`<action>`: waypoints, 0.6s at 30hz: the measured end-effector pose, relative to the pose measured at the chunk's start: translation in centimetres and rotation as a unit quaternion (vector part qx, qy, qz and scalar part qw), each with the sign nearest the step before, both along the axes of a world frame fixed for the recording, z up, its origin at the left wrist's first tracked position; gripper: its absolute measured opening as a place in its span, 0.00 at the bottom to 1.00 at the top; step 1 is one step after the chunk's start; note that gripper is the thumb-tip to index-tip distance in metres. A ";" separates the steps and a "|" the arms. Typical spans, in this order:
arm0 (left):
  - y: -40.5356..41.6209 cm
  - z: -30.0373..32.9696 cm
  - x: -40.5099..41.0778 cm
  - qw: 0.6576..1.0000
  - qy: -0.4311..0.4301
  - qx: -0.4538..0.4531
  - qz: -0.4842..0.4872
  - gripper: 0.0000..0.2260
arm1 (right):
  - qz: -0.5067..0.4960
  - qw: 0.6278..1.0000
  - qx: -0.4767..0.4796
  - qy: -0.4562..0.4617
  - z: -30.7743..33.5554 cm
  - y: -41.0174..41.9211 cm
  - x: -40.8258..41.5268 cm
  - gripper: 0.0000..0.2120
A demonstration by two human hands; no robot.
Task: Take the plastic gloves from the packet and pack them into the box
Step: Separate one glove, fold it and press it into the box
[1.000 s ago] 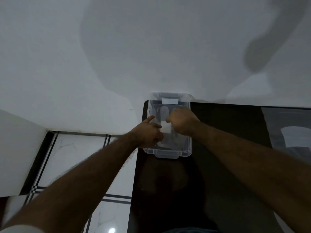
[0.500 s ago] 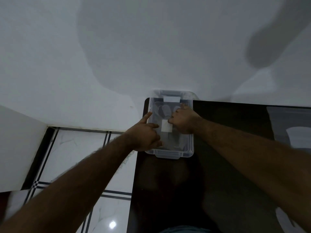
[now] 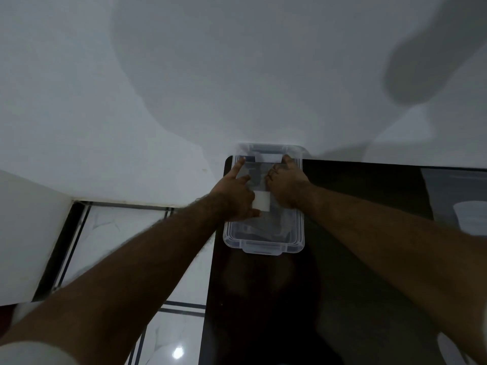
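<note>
my left hand [image 3: 234, 194] and right hand [image 3: 286, 184] press into the clear box [image 3: 263, 245], fingers spread apart; i'd flatten the gloves [image 3: 266, 226] evenly into corners.

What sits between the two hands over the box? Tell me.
In the head view, a white label lies between the left hand and right hand, inside the clear box.
</note>
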State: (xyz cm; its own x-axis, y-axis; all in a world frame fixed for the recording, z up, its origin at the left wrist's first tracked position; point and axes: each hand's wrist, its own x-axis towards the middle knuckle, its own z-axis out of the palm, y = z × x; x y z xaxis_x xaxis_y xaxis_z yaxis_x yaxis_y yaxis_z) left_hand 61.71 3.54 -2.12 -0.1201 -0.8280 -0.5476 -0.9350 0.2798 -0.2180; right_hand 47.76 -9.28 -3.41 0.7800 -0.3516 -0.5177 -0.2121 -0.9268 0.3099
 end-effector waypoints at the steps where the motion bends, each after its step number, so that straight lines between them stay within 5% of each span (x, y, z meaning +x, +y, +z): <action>1: -0.2 -0.3 0.2 1.000 -0.003 -0.002 0.004 0.35 | -0.005 1.000 -0.002 -0.003 0.1 0.1 0.0 0.35; 12: -2.0 1.3 0.0 0.997 0.011 -0.067 0.046 0.24 | -0.071 0.997 -0.006 0.008 -0.7 0.1 -0.4 0.25; 15: -2.7 0.7 0.4 0.997 0.007 -0.042 0.065 0.27 | -0.073 0.997 0.007 0.002 -1.2 -0.4 0.0 0.27; 18: -3.1 -1.2 1.2 0.993 0.034 -0.045 0.103 0.40 | -0.079 0.997 0.005 -0.017 -1.6 -0.8 0.1 0.28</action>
